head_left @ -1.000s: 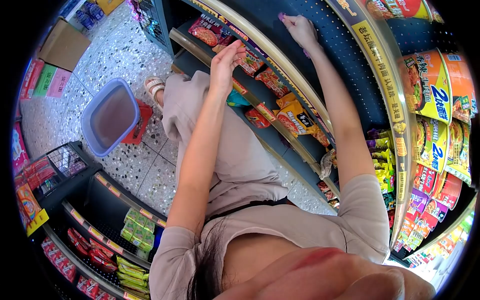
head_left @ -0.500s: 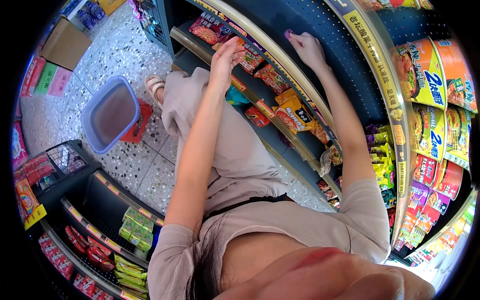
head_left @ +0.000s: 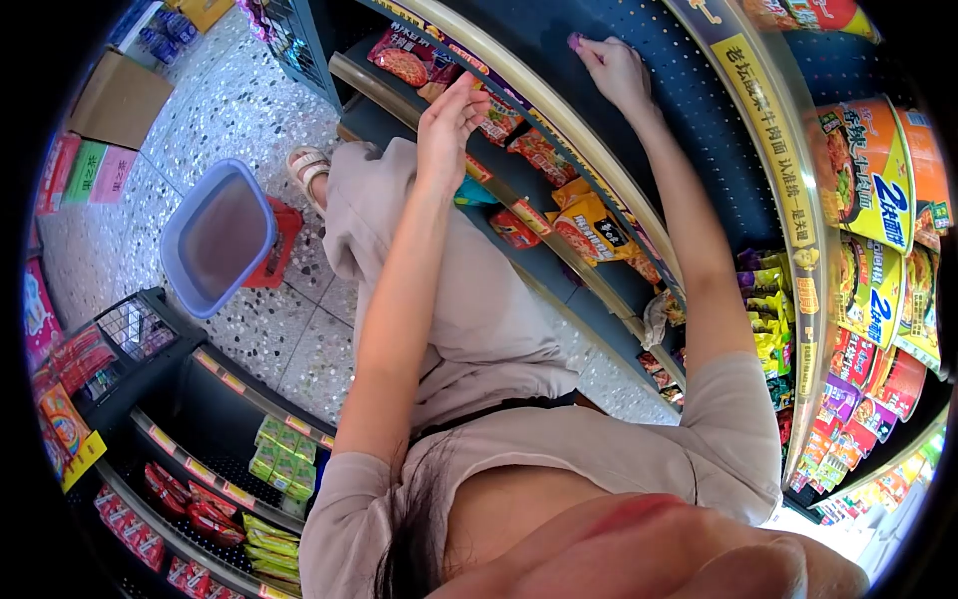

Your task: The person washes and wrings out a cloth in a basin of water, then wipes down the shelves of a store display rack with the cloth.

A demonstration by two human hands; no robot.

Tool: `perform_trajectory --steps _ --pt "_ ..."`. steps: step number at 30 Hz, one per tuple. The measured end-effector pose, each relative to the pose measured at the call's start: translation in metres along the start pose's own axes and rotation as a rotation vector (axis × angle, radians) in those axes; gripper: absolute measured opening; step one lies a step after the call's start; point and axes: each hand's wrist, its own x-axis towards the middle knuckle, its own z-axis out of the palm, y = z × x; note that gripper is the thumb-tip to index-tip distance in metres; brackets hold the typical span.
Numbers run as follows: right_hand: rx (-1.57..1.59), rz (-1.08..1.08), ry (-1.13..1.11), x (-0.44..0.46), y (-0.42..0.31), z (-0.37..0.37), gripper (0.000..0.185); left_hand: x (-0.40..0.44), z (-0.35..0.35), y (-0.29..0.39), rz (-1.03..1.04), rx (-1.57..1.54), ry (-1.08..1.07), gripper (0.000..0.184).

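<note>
My right hand reaches over the dark perforated shelf, its fingers pinched on a small purple piece, perhaps cloth. Most of that piece is hidden by the fingers. My left hand hovers by the shelf's front rail, empty, with fingers loosely stretched. Below that rail, bagged instant noodles in orange, red and purple packs fill parts of the lower shelf.
A blue-purple basin holding murky water sits on a red stool at left. Noodle cups stand on the right. Another rack with snack packs is behind at lower left. A cardboard box lies on the floor.
My right hand has moved slightly toward the back of the shelf with the purple piece. My left hand stays nearly in place. The whole view has turned a little.
</note>
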Motion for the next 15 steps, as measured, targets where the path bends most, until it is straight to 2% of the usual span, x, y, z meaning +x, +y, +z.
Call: perform_trajectory --steps 6,10,13,15 --pt "-0.048 0.047 0.017 0.039 0.013 0.017 0.025 0.000 0.001 0.002 0.016 0.003 -0.002 0.039" --pt "-0.016 0.169 -0.031 0.052 0.009 0.019 0.028 0.001 -0.001 0.001 0.028 0.009 -0.021 0.039" --pt "-0.130 0.135 -0.006 0.048 -0.018 0.000 0.026 0.001 -0.001 0.003 0.027 0.009 -0.037 0.040" --pt "-0.090 0.130 0.020 0.048 0.006 0.017 0.027 0.000 0.000 0.004 0.024 0.006 -0.052 0.041"
